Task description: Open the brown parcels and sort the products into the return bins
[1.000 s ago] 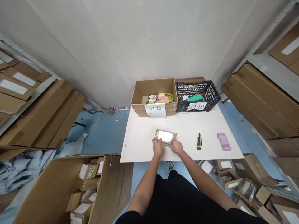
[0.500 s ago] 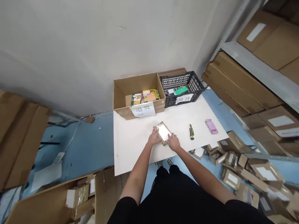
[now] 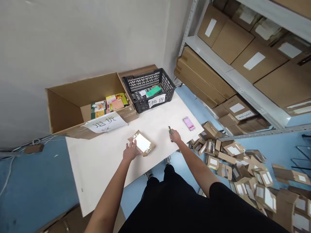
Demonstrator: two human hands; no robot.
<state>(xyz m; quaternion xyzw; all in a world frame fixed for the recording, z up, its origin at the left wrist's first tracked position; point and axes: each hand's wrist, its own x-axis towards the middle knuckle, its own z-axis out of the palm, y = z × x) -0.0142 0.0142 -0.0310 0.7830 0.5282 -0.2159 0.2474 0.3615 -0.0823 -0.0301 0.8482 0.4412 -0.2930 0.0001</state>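
A small brown cardboard parcel (image 3: pixel 143 143), wrapped in shiny tape with a white label on top, lies on the white table (image 3: pixel 102 171). My left hand (image 3: pixel 130 150) grips its left edge, thumb and fingers against the side. Off to the right, my right hand (image 3: pixel 176 136) is closed round a black and yellow utility knife (image 3: pixel 170 130), whose front end sticks out past the fingers. The knife is at the table surface; whether its blade is out is too small to tell. A blurred pink object (image 3: pixel 189 123) lies farther right.
Along the back stand an open cardboard box (image 3: pixel 65 110) with several colourful packs and a black plastic crate (image 3: pixel 143 105) holding a green item; both carry paper signs. Shelving (image 3: pixel 225 72) with cartons rises at right. Opened small boxes (image 3: pixel 233 149) litter the blue floor.
My right hand has left the parcel, moved right and taken hold of the utility knife. The left hand stays at the parcel. The view has turned to the right.
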